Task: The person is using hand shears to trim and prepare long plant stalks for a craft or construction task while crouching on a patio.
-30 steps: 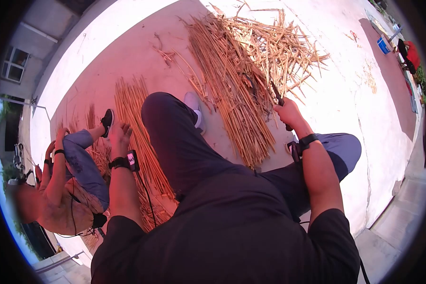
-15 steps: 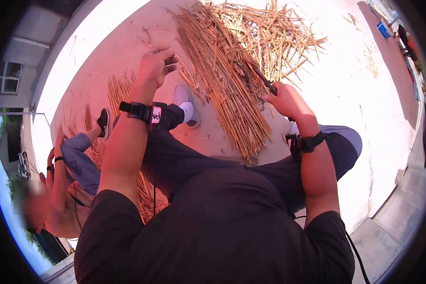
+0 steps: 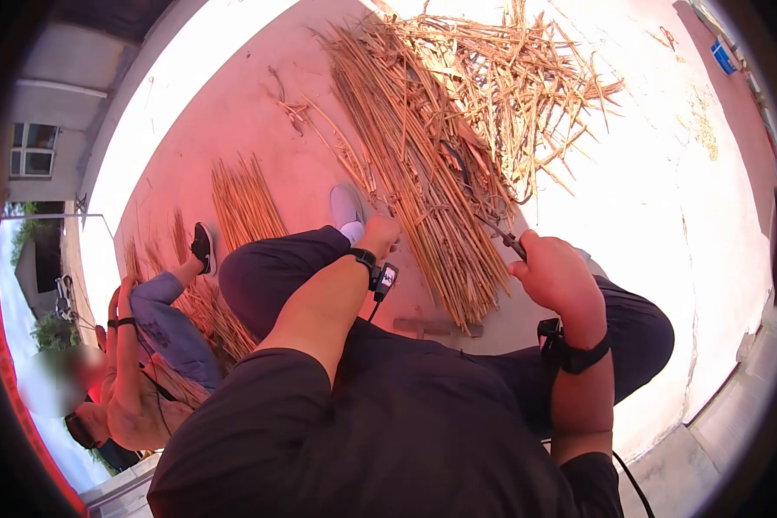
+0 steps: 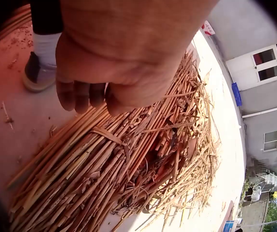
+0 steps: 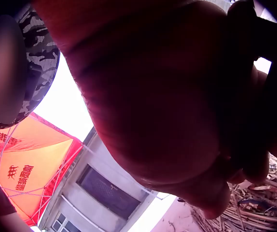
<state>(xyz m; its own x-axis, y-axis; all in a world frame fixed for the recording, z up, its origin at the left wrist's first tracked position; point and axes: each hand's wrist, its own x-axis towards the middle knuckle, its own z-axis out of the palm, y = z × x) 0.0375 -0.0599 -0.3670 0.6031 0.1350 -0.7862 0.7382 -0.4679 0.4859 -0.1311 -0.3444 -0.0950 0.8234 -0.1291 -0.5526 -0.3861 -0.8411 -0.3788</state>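
Left hand (image 3: pixel 380 237), loosely curled, seemingly empty, just beside stalk pile (image 3: pixel 423 190) and nearer; right hand (image 3: pixel 561 272) grips tool (image 3: pixel 515 247) angled toward stalk pile; pile's near end between hands, long axis running forward-left

L arm (image 3: pixel 319 309) angled inward, L hand (image 3: pixel 380 235) out front, fingers (image 4: pixel 81 96) loosely bent; R hand (image 3: pixel 561 269) fwd, in grip.

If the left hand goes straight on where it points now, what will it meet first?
Probably the long dry stalks, which lie ahead of the left hand in the head view, though depth is unclear.
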